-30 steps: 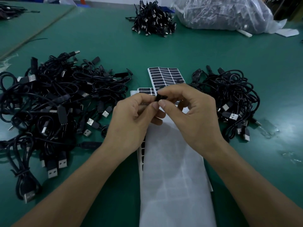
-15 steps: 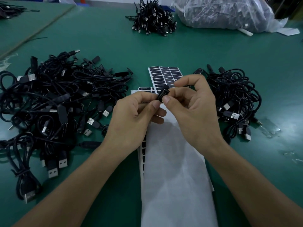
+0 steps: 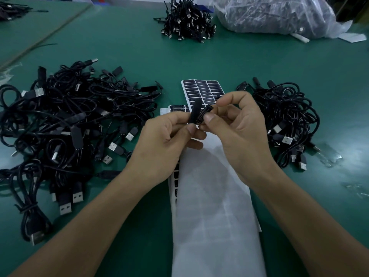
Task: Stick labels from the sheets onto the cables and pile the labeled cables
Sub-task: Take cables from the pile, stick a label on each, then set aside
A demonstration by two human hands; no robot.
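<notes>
Both hands, left hand [image 3: 161,144] and right hand [image 3: 242,134], pinch one connector [image 3: 196,113].

Table [image 3: 259,62]: green, matt, smooth. Cable pile [image 3: 65,124] at 9 o'clock: black matt plastic sheathing, shiny metal USB plugs. Label sheet [image 3: 201,90] at 12: glossy black labels on white paper backing. Liner sheet [image 3: 215,206] at 6: white matt paper, semi-translucent. Bag [image 3: 273,15] at 1 o'clock: clear glossy plastic, crinkled. Black connector [image 3: 196,113] at centre: matt plastic.
</notes>
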